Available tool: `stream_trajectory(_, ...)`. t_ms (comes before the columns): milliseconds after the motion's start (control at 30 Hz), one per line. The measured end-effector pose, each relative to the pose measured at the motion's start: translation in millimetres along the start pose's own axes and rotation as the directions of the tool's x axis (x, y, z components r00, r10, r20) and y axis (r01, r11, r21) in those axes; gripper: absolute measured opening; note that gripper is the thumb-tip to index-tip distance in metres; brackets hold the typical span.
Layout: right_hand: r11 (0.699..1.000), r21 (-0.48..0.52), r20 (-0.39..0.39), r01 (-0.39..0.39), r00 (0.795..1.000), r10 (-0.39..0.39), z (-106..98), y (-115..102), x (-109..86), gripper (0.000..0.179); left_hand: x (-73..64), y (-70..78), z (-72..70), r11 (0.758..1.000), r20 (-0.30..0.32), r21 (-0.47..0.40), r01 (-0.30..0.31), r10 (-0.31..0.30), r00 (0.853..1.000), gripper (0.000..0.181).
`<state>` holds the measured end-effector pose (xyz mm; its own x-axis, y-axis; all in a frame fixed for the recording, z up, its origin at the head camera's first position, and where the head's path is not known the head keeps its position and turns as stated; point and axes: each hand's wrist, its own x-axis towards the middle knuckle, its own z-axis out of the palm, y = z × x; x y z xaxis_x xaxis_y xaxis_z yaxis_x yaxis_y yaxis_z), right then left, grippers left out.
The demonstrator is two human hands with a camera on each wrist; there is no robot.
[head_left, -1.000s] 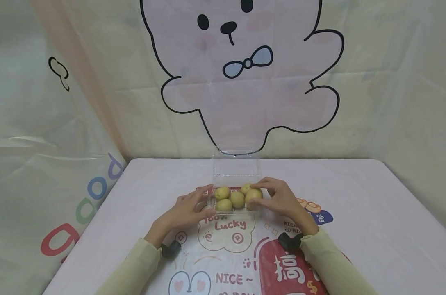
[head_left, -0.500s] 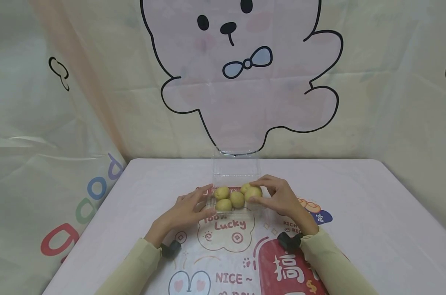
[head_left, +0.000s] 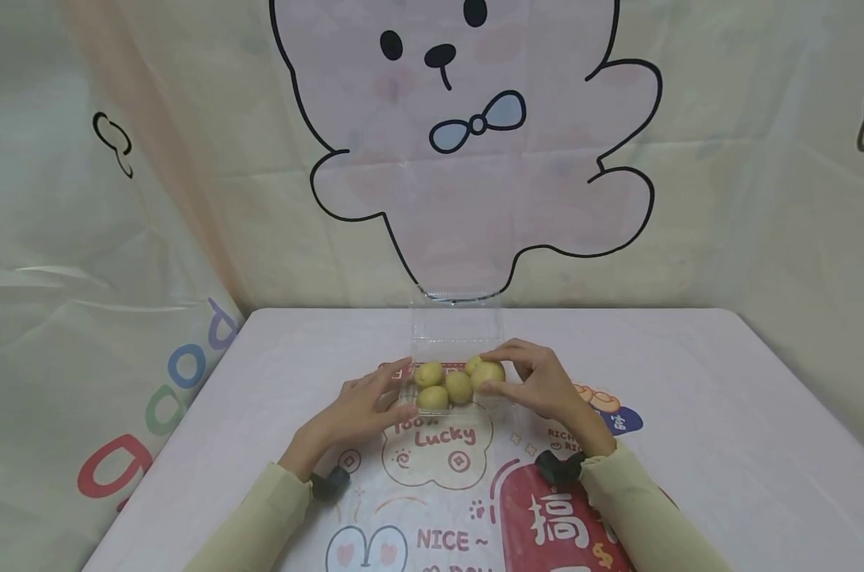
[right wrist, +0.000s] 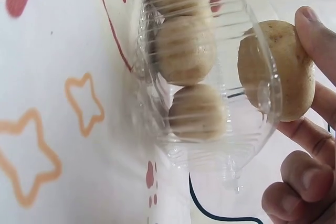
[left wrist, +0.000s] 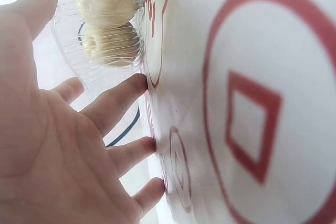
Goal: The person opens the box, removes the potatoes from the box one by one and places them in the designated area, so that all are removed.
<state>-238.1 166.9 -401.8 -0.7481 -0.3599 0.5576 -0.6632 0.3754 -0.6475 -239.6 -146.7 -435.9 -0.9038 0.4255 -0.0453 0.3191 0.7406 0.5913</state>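
A clear plastic clamshell box (head_left: 468,410) stands with its lid (head_left: 457,322) raised at the back. Several round yellow-green fruits (head_left: 458,388) lie in it. My right hand (head_left: 542,380) pinches one round fruit (right wrist: 276,71) between thumb and fingers. In the right wrist view that fruit is at the box's rim, partly seen through the clear wall, above the other fruits (right wrist: 186,51). My left hand (head_left: 360,407) rests at the box's left end, thumb near the front corner. In the left wrist view its fingers (left wrist: 118,100) are spread, with some tips touching the table.
The white table (head_left: 318,342) carries printed drawings and words. Behind it hangs a curtain (head_left: 725,199) with a large bear drawing. Black wrist cameras (head_left: 561,469) sit on both wrists.
My right hand has moved the pinched fruit slightly up and to the left. The left hand and the box have stayed almost in place.
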Motion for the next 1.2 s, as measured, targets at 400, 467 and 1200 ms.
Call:
stream_trajectory(400, 0.999, 0.036, 0.024, 0.032, 0.999, -0.033, 9, 19, -0.4, 0.041, -1.0, -1.1, 1.1, 1.000, -0.004, -0.002, 0.003, -0.003, 1.000, 0.084)
stream_trajectory(467, 0.999, 0.045, 0.037, 0.030, 0.999, -0.032, 10, 18, -0.5, 0.041, -1.0, -1.5, 1.5, 1.000, -0.004, -0.001, 0.004, -0.004, 1.000, 0.084)
stream_trajectory(1200, 0.991, 0.123, 0.143, 0.047, 0.988, -0.064, 25, -2, -9.5, 0.041, -0.2, 1.2, -1.2, 1.000, 0.015, -0.003, 0.019, -0.019, 1.000, 0.085)
